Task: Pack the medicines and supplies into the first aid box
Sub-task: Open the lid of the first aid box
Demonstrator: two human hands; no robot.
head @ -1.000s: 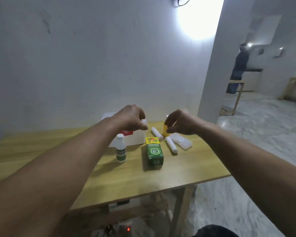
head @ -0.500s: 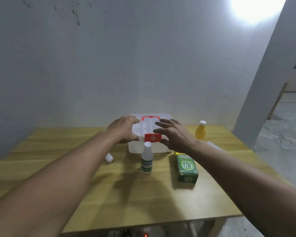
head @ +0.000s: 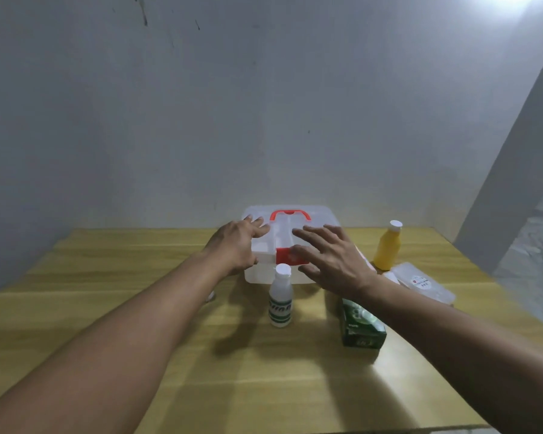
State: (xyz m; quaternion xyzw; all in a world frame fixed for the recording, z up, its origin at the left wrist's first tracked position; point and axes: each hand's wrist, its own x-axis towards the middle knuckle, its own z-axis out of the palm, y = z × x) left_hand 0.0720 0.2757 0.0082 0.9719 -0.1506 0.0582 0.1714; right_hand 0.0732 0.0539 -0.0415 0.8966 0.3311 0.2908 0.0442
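The left hand [head: 237, 245] rests spread on the closed first aid box [head: 322, 219] at the table's [head: 138, 355] far edge; the right hand [head: 333, 261] hovers spread over its red latch [head: 284, 256]. Just nearer: one white bottle [head: 280, 300], label blurred, and one green carton [head: 361, 328] whose lettering is too blurred to read. Right of the hands: one yellow bottle [head: 388, 245], one clear case [head: 422, 281].

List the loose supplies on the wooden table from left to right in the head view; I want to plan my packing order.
White plastic bottle with a green-striped label → dark green cardboard box → yellow bottle with a white cap → flat clear plastic case with a round sticker.
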